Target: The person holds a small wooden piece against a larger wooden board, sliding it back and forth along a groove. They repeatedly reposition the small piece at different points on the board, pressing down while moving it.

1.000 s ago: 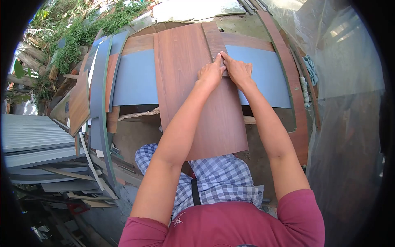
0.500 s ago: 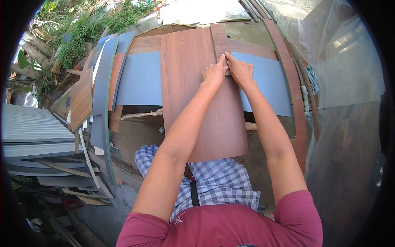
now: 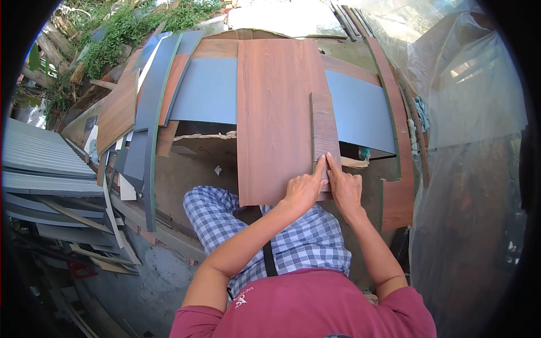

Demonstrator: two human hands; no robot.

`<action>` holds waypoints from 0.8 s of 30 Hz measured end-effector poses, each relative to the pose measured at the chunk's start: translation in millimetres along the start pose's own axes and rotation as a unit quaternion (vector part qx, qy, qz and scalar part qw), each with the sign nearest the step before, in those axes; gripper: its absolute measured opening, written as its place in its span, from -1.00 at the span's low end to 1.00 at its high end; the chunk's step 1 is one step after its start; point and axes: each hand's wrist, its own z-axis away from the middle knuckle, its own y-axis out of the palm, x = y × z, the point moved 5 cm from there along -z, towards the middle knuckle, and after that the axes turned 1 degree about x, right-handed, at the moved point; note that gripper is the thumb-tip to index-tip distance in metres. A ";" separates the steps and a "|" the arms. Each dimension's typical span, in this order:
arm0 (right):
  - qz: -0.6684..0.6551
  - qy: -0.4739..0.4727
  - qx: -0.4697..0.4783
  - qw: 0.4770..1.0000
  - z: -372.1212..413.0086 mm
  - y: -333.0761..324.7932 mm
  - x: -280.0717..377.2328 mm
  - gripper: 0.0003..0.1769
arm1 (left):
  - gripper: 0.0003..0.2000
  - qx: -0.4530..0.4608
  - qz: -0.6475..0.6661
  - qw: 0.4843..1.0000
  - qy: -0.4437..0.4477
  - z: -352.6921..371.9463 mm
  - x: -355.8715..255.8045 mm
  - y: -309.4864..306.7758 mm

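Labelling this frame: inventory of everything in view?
Wide board: 1, reddish-brown, centre
Narrow strip: 1, brown, on wide board's right
Panel areas: 2, blue, flanking wide board
Loose boards: several, mixed colours, left
Corrugated sheeting: uncountable, grey, left
Long boards: several, brown, right
Plastic sheeting: uncountable, translucent, right
Cloth: 1, teal, right
Sheet: 1, white, top
Plants: many, green, upper left
Trousers: 1, blue-white check, bottom
Shirt: 1, maroon, bottom
Left hand, right hand: 1 each, bare, on strip
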 end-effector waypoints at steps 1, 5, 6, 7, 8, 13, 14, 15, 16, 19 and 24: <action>0.002 -0.006 -0.006 1.000 12.3 -2.5 5.6 -0.53 | -0.38 0.008 0.009 1.000 0.005 13.6 -1.8 0.8; -0.012 -0.017 0.021 1.000 30.2 -1.3 20.0 -0.52 | -0.37 0.015 0.017 1.000 -0.004 39.4 0.4 -3.8; -0.012 -0.016 0.022 1.000 26.6 -2.2 22.6 -0.52 | -0.37 0.019 0.019 1.000 -0.012 37.9 3.2 -7.1; -0.011 -0.020 0.026 0.999 19.6 -2.4 25.6 -0.52 | -0.38 0.023 0.021 0.999 -0.022 34.7 6.7 -10.3; -0.011 -0.025 0.030 0.999 10.7 -1.5 27.9 -0.52 | -0.38 0.022 0.020 0.999 -0.024 28.3 11.0 -12.9; -0.008 -0.021 0.004 1.000 -55.9 4.1 24.5 -0.56 | -0.44 -0.018 -0.002 0.999 -0.031 -31.2 29.5 -37.0; -0.002 -0.001 0.021 1.000 -71.8 6.5 22.0 -0.57 | -0.46 -0.031 -0.012 0.999 -0.032 -45.3 32.3 -43.5; -0.006 0.003 0.023 1.000 -87.7 7.1 20.7 -0.57 | -0.46 -0.027 -0.014 0.999 -0.033 -61.1 35.5 -47.1; -0.010 0.012 0.031 0.999 -104.2 8.2 18.2 -0.57 | -0.47 -0.038 -0.030 0.998 -0.036 -77.9 38.9 -52.2; -0.023 0.022 0.027 0.999 -152.7 15.3 8.0 -0.58 | -0.49 -0.045 -0.052 0.997 -0.044 -125.9 46.6 -67.9; -0.003 0.029 0.014 0.999 -225.3 30.3 -9.5 -0.58 | -0.49 -0.055 -0.077 0.995 -0.039 -194.1 62.8 -82.3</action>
